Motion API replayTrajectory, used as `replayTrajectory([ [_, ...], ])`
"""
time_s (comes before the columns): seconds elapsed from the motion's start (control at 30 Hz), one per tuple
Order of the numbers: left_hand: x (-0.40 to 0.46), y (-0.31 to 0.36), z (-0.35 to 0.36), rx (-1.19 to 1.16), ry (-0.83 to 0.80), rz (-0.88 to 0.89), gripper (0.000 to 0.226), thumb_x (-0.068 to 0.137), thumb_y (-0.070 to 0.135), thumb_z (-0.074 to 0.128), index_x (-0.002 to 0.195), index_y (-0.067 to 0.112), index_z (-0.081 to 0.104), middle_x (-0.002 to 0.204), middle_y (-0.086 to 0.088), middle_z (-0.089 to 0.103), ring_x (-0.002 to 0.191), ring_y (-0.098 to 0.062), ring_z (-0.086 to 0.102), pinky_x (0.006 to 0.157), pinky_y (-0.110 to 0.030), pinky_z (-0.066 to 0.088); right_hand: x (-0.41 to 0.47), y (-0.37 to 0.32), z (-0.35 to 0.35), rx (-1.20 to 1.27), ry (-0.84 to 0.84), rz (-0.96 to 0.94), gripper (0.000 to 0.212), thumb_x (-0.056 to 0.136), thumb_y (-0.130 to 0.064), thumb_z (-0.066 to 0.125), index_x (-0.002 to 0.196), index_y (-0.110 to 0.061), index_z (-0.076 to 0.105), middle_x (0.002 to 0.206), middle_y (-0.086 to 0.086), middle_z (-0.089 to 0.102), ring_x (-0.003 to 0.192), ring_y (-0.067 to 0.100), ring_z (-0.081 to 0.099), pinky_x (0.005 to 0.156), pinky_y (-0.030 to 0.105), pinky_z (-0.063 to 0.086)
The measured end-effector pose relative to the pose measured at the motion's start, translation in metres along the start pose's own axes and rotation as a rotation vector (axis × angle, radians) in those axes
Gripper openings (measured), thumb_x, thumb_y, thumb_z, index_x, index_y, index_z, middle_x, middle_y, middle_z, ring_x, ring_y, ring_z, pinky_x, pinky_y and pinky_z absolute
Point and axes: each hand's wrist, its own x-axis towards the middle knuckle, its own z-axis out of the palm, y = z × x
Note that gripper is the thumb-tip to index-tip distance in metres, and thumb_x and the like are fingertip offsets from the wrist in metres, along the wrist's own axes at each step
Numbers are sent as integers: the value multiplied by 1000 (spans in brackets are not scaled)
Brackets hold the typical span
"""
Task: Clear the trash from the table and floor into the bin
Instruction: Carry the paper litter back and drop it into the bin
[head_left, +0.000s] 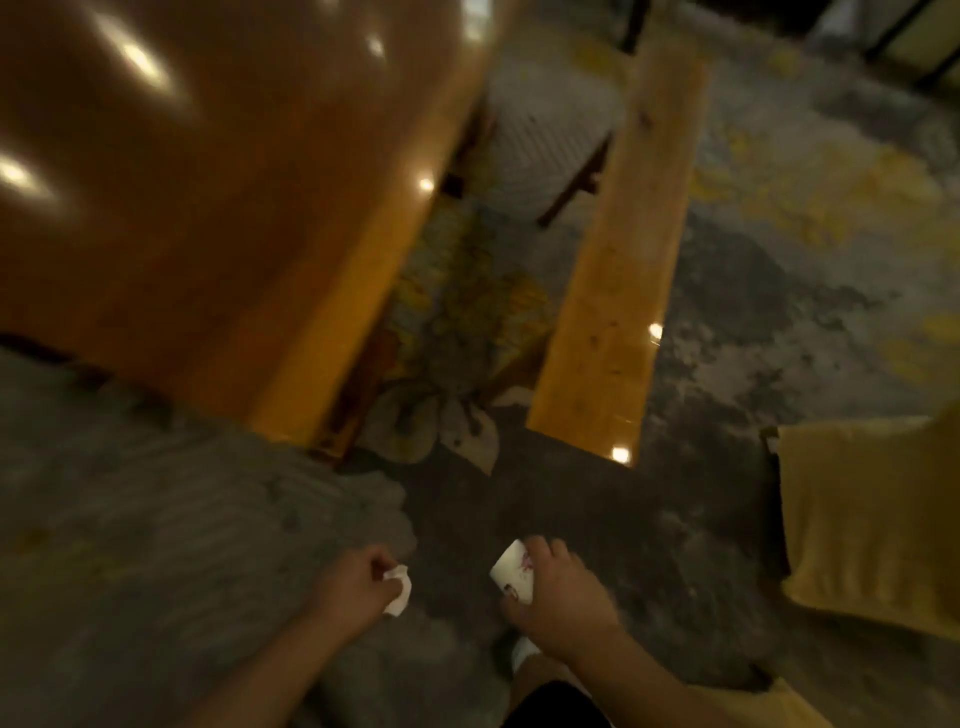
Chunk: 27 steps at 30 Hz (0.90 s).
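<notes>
Inside curled right hand (558, 592) fingers (540, 548), paper cup (514, 571)

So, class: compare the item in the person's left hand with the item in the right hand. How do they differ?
The left hand holds a crumpled tissue, shapeless and plain white; the right hand holds a paper cup, rigid, round and printed with a reddish design. The tissue is pinched at the fingertips, while the cup is wrapped around its side and tilted. The tissue looks smaller. Both are white trash, held above the floor.
</notes>
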Motion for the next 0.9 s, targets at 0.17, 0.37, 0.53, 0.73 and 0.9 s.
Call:
replayTrajectory([
  [0.17,-84,-124,-141,-226,286,50,13,82,23,75,92,17,70,84,0,70,79,-15,63,65,-25,45,-27,-183,11,-89,37,-191,76,79,-61,61,144,-32,34,135,-5,49,119,17,52,94,35,50],
  [0.37,-194,-257,-287,-485,576,58,10,80,22,77,86,15,72,81,-3,74,79,-22,70,69,-35,53,-85,-403,26,-197,110,-491,73,78,-61,63,141,-36,35,132,-9,48,113,11,52,89,29,50],
  [0.53,-258,-319,-388,-732,834,89,8,80,24,78,83,18,72,79,-5,75,78,-27,71,70,-38,55,-117,-552,11,-246,195,-677,73,79,-62,60,141,-34,34,125,-7,42,108,14,52,84,35,57],
  [0.73,-279,-360,-509,-835,1004,171,14,78,37,78,81,26,69,72,7,70,63,-8,63,60,-30,50,-112,-702,-10,-183,240,-798,77,76,-61,66,140,-35,32,125,-8,45,105,13,54,81,37,58],
  [0.9,-251,-394,-630,-1015,960,217,12,77,30,77,78,21,69,75,0,66,68,-15,63,60,-34,56,-63,-822,-17,-118,239,-796,77,76,-61,69,138,-29,36,129,-4,47,110,16,53,87,43,56],
])
